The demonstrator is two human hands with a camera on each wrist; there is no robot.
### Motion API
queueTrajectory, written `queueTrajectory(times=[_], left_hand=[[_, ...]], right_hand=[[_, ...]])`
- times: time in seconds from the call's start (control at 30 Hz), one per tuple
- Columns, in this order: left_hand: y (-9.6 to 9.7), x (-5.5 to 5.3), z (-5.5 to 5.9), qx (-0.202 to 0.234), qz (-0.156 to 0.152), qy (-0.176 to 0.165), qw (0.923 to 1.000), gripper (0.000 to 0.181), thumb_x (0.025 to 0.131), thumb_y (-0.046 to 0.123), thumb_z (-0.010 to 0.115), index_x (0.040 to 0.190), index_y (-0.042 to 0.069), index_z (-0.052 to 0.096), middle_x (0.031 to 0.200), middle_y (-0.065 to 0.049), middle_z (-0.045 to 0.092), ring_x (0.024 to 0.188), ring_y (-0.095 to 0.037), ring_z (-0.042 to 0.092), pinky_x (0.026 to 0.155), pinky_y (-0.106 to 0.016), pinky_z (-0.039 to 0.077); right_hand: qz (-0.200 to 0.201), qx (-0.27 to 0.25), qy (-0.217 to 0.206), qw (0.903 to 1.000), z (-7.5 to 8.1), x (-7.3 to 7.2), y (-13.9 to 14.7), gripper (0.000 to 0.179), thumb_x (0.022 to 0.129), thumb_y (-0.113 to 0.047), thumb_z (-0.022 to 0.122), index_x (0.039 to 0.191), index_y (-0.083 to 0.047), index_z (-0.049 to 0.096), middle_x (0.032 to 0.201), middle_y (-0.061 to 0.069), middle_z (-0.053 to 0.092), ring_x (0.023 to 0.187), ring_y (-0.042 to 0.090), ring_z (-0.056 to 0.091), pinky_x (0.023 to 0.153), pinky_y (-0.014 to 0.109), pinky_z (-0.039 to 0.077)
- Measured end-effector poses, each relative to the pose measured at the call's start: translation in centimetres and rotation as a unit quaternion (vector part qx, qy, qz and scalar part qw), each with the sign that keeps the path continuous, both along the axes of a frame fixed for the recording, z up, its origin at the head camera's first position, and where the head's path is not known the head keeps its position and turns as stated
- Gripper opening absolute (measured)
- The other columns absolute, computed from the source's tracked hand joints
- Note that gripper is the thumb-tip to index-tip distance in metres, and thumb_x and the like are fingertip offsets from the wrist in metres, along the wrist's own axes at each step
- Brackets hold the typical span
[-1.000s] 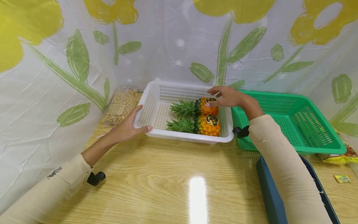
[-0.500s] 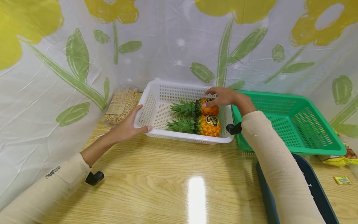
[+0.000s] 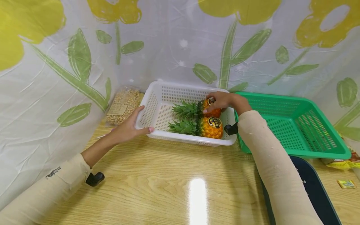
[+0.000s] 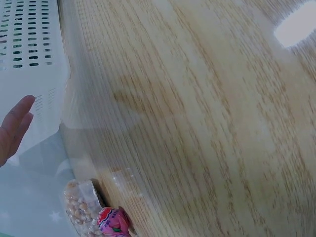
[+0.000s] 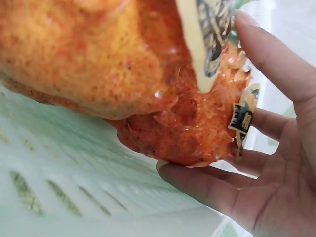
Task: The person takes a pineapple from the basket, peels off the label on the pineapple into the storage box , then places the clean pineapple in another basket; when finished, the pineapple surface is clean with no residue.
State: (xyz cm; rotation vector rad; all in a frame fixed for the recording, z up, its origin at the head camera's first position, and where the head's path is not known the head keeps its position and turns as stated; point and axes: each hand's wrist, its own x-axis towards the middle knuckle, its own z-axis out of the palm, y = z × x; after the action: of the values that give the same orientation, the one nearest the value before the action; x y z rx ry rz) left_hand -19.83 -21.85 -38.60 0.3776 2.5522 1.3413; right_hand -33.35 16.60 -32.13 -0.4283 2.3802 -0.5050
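Observation:
Two small orange pineapples with green crowns lie side by side in a white basket (image 3: 157,93) on the wooden table. My right hand (image 3: 220,100) curls over the far pineapple (image 3: 211,110), fingers wrapping its body; the right wrist view shows that far pineapple (image 5: 192,128) cupped between my fingers (image 5: 207,185) and thumb. The near pineapple (image 3: 211,127) lies untouched beside it. My left hand (image 3: 130,125) holds the basket's front left corner, thumb along the rim; the left wrist view shows its fingertips (image 4: 17,121) against the basket's wall (image 4: 29,59).
A green basket (image 3: 292,125) stands right of the white one. A clear bag of grain (image 3: 122,104) lies to the left by the flowered curtain. A dark blue tray (image 3: 315,193) sits under my right forearm. Small packets (image 3: 346,183) lie at far right.
My right hand has come down from above the basket's rim onto the far pineapple and closed round it. The left hand has stayed on the basket's corner.

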Motion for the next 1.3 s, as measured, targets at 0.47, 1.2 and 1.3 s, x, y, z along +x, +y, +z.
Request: queueTrajectory(times=[0.47,1.2,1.3], left_hand=[[0.12,0.17,0.23,-0.002,0.0,0.0,1.0,0.109,0.09,0.042,0.074,0.162,0.017,-0.004,0.158,-0.028,0.029,0.141,-0.046,0.039,0.114,-0.064,0.03],[0.0,-0.05,-0.05,0.011,-0.008,-0.001,0.9999,0.109,0.09,0.038,0.074,0.162,0.015,-0.004,0.155,-0.029,0.033,0.138,-0.046,0.042,0.114,-0.062,0.033],[-0.01,-0.09,-0.07,0.016,-0.009,-0.002,0.9998,0.109,0.09,0.038,0.074,0.162,0.015,-0.005,0.155,-0.029,0.034,0.138,-0.045,0.043,0.113,-0.062,0.034]], right_hand=[[0.013,0.055,0.003,0.9984,-0.14,-0.38,-0.37,0.095,0.087,-0.038,0.078,0.161,-0.018,0.022,0.166,0.016,0.015,0.142,0.038,0.039,0.1,0.048,0.052],[0.05,0.078,0.052,0.9943,-0.54,-0.67,-0.25,0.094,0.084,-0.042,0.081,0.159,-0.018,0.029,0.164,0.017,0.024,0.147,0.041,0.028,0.112,0.059,0.037],[0.046,0.074,0.052,0.9948,-0.56,-0.78,-0.12,0.094,0.083,-0.043,0.081,0.158,-0.019,0.031,0.163,0.018,0.026,0.146,0.041,0.03,0.111,0.058,0.039]])
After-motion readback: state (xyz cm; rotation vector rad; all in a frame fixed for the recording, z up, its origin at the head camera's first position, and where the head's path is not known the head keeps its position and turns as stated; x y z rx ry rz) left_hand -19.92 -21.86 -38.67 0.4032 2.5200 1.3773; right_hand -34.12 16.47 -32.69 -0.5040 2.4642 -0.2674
